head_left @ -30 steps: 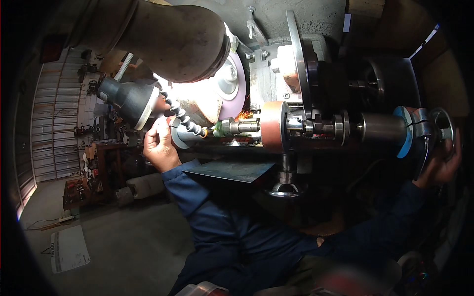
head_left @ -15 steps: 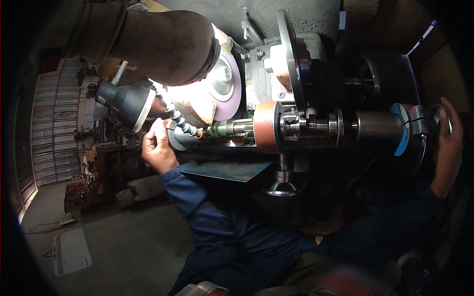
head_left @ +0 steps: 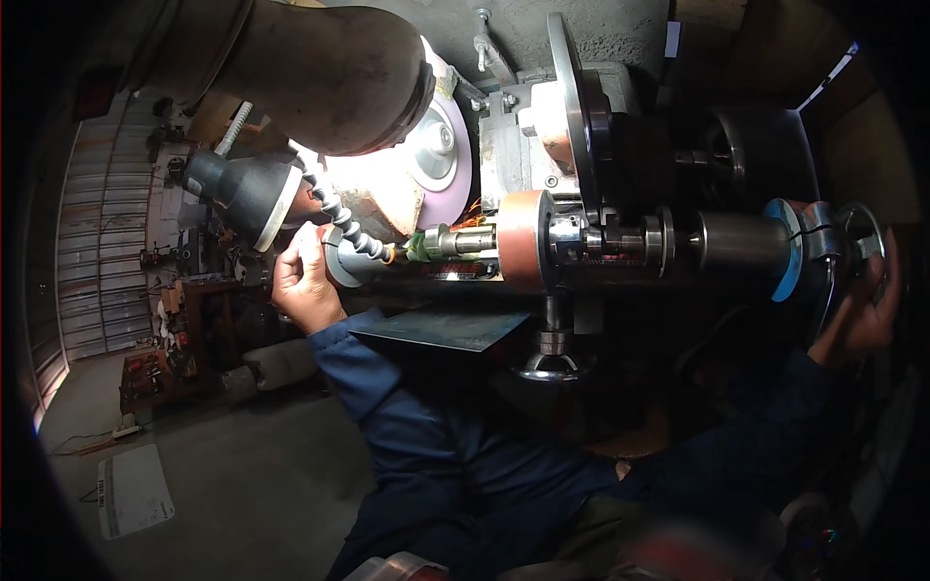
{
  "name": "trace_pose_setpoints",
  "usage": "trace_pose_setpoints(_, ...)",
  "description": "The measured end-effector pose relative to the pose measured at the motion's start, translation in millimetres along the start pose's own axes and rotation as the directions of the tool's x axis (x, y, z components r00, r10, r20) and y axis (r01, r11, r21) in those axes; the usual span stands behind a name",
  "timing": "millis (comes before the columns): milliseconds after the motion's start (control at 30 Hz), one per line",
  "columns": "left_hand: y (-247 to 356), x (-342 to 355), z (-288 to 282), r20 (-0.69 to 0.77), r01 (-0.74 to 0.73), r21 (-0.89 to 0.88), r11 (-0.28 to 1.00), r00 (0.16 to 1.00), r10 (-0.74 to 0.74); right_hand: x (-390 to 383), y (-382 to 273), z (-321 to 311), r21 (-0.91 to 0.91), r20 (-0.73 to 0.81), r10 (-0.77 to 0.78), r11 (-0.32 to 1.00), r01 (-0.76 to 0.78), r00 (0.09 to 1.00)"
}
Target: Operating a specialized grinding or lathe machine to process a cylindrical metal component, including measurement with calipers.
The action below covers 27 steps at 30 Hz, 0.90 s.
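At the left end of a grinding machine, my left hand [head_left: 308, 283] is closed with thumb and fingers at the edge of a grey round flange [head_left: 351, 259]. My right hand [head_left: 862, 315] grips the lower rim of a shiny metal handwheel [head_left: 856, 215] at the far right. Between them, a metal shaft [head_left: 475, 239] passes through a reddish-brown ring-shaped part [head_left: 523, 240]. Behind the shaft is a pale purple grinding wheel [head_left: 459, 172], with orange sparks [head_left: 473, 211] beside it. A segmented coolant hose [head_left: 339, 215] ends near the shaft's left side.
A black lamp [head_left: 242, 198] and a thick dark duct [head_left: 329, 82] hang over the left side. Below the shaft are a flat metal plate [head_left: 441, 329] and another handwheel [head_left: 552, 366]. A cluttered wooden bench [head_left: 155, 380] stands at the far left.
My right hand has moved down around the handwheel's rim. Orange sparks now show by the grinding wheel, and the clamp on the shaft has turned. My left hand stays at the flange.
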<state>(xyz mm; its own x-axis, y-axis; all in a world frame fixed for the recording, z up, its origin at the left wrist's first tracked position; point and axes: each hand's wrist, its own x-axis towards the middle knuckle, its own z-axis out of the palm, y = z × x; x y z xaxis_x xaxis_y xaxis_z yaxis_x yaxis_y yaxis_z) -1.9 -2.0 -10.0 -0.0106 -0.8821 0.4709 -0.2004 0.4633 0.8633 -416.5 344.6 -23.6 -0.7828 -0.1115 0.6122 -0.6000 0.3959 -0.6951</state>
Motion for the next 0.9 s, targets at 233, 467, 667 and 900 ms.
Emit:
trace_pose_setpoints(233, 4.0, 1.9, -5.0, -0.031, 0.008, 0.056, 0.998, 0.999, -0.006, -12.0, 48.4, 4.3, 0.182, -0.112, -0.208, 0.957, 0.226, 0.972)
trace_pose_setpoints(467, 3.7, 1.3, -1.3, -0.009, -0.01, 0.02, 1.0, 1.0, 0.01, -20.4, 142.9, -0.2, 0.362, -0.273, 0.04, 0.93, 0.065, 0.961)
trace_pose_setpoints(667, -6.1, 2.1, -1.0, 0.003, 0.021, -0.066, 0.998, 1.0, -0.021, -3.3, 133.5, 5.8, 0.243, -0.401, -0.283, 0.884, 0.399, 0.871)
trace_pose_setpoints(900, 0.6, 0.3, 0.1, 0.011, 0.065, -0.055, 0.996, 0.998, -0.064, 0.8, 10.9, -2.8, -0.089, -0.087, -0.069, 0.994, 0.061, 0.994)
